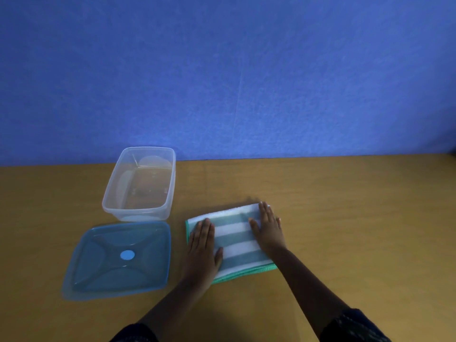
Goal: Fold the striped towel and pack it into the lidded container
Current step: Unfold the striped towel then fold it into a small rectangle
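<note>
- Count on the wooden table [345, 218]: one striped towel [234, 239], one clear container [139, 185], one blue lid [118, 259], two hands.
- Striped towel, teal and white bands, lies folded into a thick rectangle on the tabletop, just right of the lid and nearer the person than the container; a green hem shows along its left and near edges.
- Left hand [201, 248] lies flat on the towel's left part, fingers straight and together, palm pressing down, grasping nothing.
- Right hand [267, 227] lies flat on the towel's right part, fingers reaching its far right corner, likewise spread flat and gripping nothing.
- Container stands upright and uncovered near the table's far edge, against the blue wall [246, 70]; nothing shows inside it.
- Lid rests flat on the table just in front of the container, their edges close or touching; I cannot tell which. A round pale blue disc [127, 255] sits at its middle.
- Open room: bare tabletop stretches wide to the right of the towel and beyond it toward the wall; a narrower bare strip lies left of the container and lid.
- Dark patterned sleeves [352, 327] show at both forearms along the bottom edge.
- Writing: no readable brand or label on the container, lid or towel.
</note>
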